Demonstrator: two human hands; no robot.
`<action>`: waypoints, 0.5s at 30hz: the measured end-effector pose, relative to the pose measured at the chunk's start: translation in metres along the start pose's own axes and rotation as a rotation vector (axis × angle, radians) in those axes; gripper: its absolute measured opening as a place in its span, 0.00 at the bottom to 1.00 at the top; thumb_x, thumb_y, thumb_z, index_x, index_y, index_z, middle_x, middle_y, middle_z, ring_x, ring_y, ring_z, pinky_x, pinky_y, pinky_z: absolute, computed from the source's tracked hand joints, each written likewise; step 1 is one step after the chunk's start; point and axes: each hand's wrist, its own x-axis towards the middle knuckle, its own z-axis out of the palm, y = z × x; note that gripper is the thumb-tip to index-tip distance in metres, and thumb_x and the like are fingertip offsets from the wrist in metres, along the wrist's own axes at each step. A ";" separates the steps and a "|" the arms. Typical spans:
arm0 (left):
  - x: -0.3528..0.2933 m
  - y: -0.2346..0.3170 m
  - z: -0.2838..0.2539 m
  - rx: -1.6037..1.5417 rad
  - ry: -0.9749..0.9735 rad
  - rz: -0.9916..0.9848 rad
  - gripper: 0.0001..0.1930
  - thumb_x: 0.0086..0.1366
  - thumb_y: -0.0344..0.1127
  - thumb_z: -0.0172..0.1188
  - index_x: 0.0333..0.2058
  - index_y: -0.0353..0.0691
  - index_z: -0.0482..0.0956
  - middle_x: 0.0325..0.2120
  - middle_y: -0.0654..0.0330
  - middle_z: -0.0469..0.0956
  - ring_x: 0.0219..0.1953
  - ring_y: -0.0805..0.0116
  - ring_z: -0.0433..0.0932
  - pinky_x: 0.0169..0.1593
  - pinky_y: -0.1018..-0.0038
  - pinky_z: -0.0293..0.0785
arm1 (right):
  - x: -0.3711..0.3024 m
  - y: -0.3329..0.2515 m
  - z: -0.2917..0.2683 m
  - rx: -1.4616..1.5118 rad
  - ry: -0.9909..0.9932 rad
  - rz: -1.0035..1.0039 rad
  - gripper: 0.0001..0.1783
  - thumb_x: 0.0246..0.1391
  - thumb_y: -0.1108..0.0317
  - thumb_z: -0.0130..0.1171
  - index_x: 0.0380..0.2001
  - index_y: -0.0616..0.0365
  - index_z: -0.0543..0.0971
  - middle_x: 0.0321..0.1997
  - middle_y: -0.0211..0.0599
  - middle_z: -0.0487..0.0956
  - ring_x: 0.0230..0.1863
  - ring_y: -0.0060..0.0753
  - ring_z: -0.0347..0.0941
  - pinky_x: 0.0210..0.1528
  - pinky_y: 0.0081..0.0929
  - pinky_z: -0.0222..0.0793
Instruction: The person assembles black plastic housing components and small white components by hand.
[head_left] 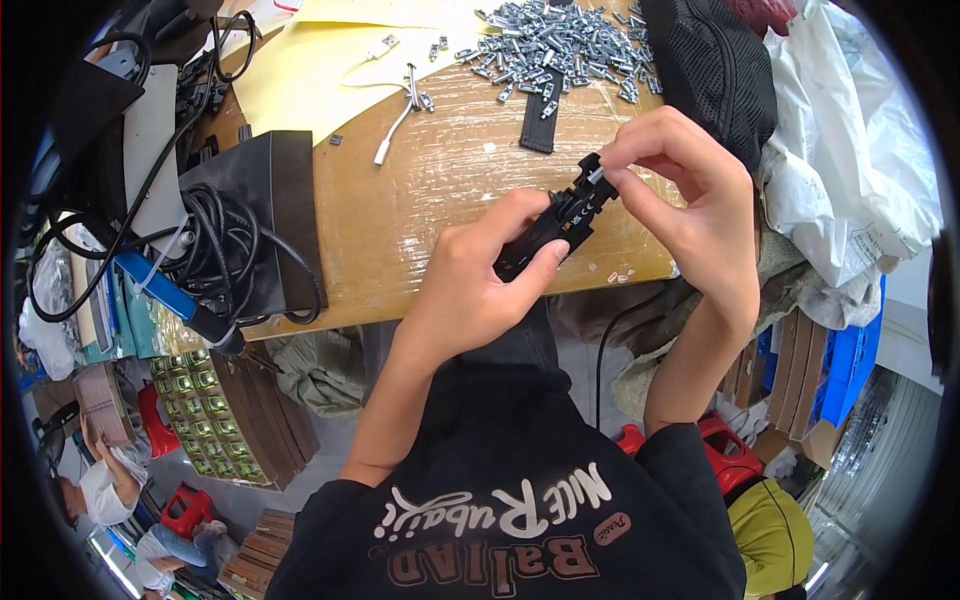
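— So, what is the left hand (470,285) doing?

— It is gripping a black plastic part (555,222), fingers curled around its lower end and the thumb lying along the upper side. The part is tilting up and to the right, just above the near edge of the wooden table (420,190).

— And the right hand (680,200)?

— It is pinching a small silver metal piece (597,175) between thumb and forefinger, right at the upper tip of the black part. The piece is touching that tip; whether it is sitting inside it I cannot tell.

— So the part is lying between the two hands?

— Yes, the left hand is closing on its lower half, and the right is meeting it from above at the top end.

— What is sitting around them?

— A pile of silver metal pieces (555,45) is lying at the far side of the table, well apart from the hands. A white cable (395,95) is curling near a yellow sheet (300,80), and a black box (265,205) with coiled black cords (215,245) is resting at the left edge.
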 end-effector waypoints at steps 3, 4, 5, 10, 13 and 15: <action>-0.001 -0.002 0.001 0.058 0.023 0.088 0.12 0.52 0.27 0.58 0.36 0.37 0.70 0.19 0.56 0.74 0.19 0.67 0.74 0.24 0.76 0.67 | -0.003 0.001 0.002 0.083 0.016 0.023 0.06 0.40 0.82 0.54 0.26 0.65 0.73 0.28 0.33 0.73 0.32 0.22 0.72 0.42 0.20 0.69; -0.001 -0.002 0.001 0.057 0.025 0.089 0.12 0.52 0.27 0.58 0.36 0.37 0.70 0.19 0.56 0.74 0.19 0.67 0.74 0.24 0.76 0.67 | -0.004 0.001 0.002 0.130 0.015 0.043 0.06 0.41 0.81 0.54 0.27 0.65 0.73 0.29 0.33 0.73 0.33 0.21 0.72 0.44 0.21 0.69; -0.002 -0.002 0.001 0.079 0.024 0.104 0.12 0.51 0.27 0.58 0.36 0.37 0.70 0.19 0.55 0.74 0.19 0.65 0.74 0.24 0.75 0.67 | -0.005 0.001 0.002 0.128 0.014 0.042 0.06 0.41 0.81 0.54 0.27 0.65 0.73 0.29 0.33 0.73 0.33 0.21 0.72 0.44 0.21 0.69; -0.004 -0.006 0.004 0.079 0.048 0.129 0.12 0.51 0.28 0.59 0.36 0.38 0.70 0.18 0.54 0.74 0.19 0.61 0.75 0.24 0.73 0.67 | -0.006 -0.006 0.003 0.139 0.022 0.114 0.09 0.43 0.81 0.55 0.32 0.68 0.72 0.33 0.32 0.74 0.36 0.18 0.70 0.47 0.21 0.67; -0.007 -0.007 0.003 0.113 0.057 0.172 0.12 0.51 0.28 0.59 0.36 0.39 0.71 0.18 0.54 0.74 0.19 0.60 0.75 0.23 0.72 0.67 | -0.008 -0.003 0.002 0.220 -0.012 0.115 0.09 0.43 0.81 0.55 0.32 0.67 0.72 0.32 0.31 0.74 0.37 0.19 0.70 0.47 0.21 0.67; -0.007 -0.008 0.005 0.129 0.058 0.204 0.13 0.51 0.29 0.59 0.36 0.39 0.71 0.19 0.54 0.74 0.19 0.58 0.74 0.23 0.71 0.67 | -0.010 0.001 -0.001 0.288 -0.012 0.126 0.09 0.43 0.81 0.55 0.32 0.67 0.73 0.32 0.31 0.73 0.37 0.19 0.70 0.47 0.21 0.67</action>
